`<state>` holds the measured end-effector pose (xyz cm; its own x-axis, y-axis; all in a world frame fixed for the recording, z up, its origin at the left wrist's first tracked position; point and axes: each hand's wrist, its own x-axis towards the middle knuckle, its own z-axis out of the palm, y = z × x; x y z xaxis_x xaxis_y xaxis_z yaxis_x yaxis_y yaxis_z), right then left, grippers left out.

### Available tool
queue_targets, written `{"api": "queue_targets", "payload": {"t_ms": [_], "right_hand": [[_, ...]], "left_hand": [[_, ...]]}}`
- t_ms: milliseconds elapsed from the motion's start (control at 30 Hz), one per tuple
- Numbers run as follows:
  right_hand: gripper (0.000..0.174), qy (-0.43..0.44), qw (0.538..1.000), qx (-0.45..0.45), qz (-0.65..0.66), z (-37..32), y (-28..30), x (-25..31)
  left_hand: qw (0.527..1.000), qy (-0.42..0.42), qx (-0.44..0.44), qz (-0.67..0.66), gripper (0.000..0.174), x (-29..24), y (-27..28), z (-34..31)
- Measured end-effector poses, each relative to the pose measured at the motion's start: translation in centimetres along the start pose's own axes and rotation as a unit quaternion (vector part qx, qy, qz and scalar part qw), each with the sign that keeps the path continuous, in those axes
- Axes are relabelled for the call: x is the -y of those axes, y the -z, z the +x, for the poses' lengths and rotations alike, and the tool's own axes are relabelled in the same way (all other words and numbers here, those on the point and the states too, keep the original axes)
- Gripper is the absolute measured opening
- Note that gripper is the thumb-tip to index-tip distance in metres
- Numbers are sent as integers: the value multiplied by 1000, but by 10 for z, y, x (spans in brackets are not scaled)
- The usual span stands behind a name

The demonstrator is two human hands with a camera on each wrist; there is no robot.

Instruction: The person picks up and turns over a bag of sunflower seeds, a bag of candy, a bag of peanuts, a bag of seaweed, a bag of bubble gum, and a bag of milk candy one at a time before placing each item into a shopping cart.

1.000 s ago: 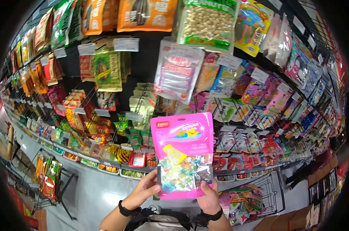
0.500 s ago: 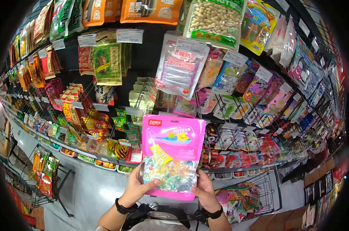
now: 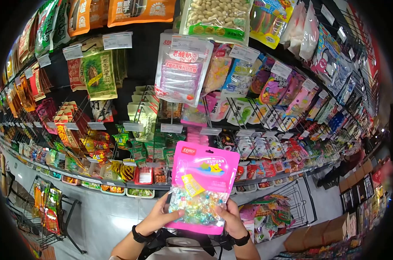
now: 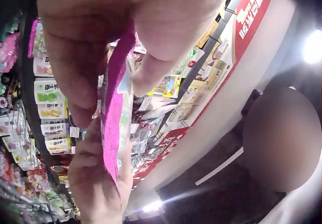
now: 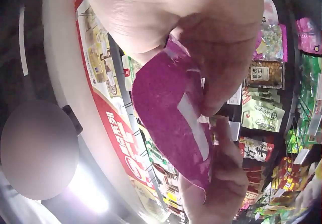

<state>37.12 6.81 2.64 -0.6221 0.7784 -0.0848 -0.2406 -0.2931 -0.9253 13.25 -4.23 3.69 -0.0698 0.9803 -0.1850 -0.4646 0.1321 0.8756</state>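
Observation:
A pink bag (image 3: 204,186) with a clear lower window showing small colourful wrapped pieces stands upright in front of the chest. My left hand (image 3: 159,216) grips its lower left side, thumb on the front and fingers behind. On the lower right side, my right hand (image 3: 232,220) pinches it the same way. The left wrist view shows the pink bag edge-on (image 4: 114,118) between the thumb and fingers of the left hand (image 4: 100,38). In the right wrist view its pink underside (image 5: 168,108) hangs below the right hand (image 5: 201,38).
Racks of hanging snack bags, such as a white and pink pack (image 3: 183,69) and a peanut bag (image 3: 216,17), curve across the front. A cart with bags (image 3: 270,216) stands at the lower right, another cart (image 3: 49,212) at the lower left. Cardboard boxes (image 3: 313,236) lie at the right.
The bag first moved left, then a little right and down, and tilts slightly to the right now. Both hands have kept hold of it. The racks have shifted left in view.

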Motion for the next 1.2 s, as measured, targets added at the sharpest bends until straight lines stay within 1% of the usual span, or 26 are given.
{"api": "queue_targets", "payload": {"t_ms": [133, 167, 233, 567, 667, 733, 767, 833, 933, 967, 1067, 1100, 1167, 1200], "right_hand": [[53, 20, 999, 0, -26, -6, -1, 2], [53, 24, 999, 3, -31, -7, -2, 3], [55, 29, 999, -1, -40, -9, -6, 7], [47, 13, 999, -17, -44, -7, -10, 2], [48, 23, 999, -11, -45, -6, -13, 2], [51, 43, 997, -15, -62, -3, -22, 8], [52, 63, 995, -33, -70, -1, -20, 5], [53, 105, 989, -64, -86, 4, -14, 0], [58, 132, 978, -74, -140, 4, -14, 13], [63, 111, 982, -39, -149, 2, -10, 15], [69, 81, 985, 27, -152, 1, -20, 9], [78, 54, 988, 50, -137, 0, -26, 9], [85, 63, 995, 70, -35, 2, -33, -5], [89, 68, 994, 81, 17, 4, -36, -13]], "left_hand": [[999, 5, 27, 19, 67, 9, 6, 8], [999, -36, 21, 26, 61, 11, 3, 9], [999, -29, 30, 29, 59, 15, 7, 9], [998, -50, 27, -5, 57, 10, 7, 4], [999, -50, 12, -9, 58, 9, 7, 0], [996, -84, -3, 21, 58, 10, 9, -1], [994, -102, -12, 37, 57, 10, 10, -1], [990, -133, -43, 24, 56, 10, 7, -3], [981, -170, -86, 35, 54, 13, 10, -2], [978, -179, -99, 43, 54, 16, 12, 0], [975, -179, -113, 63, 55, 27, 18, 6], [975, -183, -90, 92, 55, 27, 17, 6], [969, -193, -44, 150, 56, 21, 13, 5], [950, -214, -21, 226, 60, 16, 10, 4]]}}
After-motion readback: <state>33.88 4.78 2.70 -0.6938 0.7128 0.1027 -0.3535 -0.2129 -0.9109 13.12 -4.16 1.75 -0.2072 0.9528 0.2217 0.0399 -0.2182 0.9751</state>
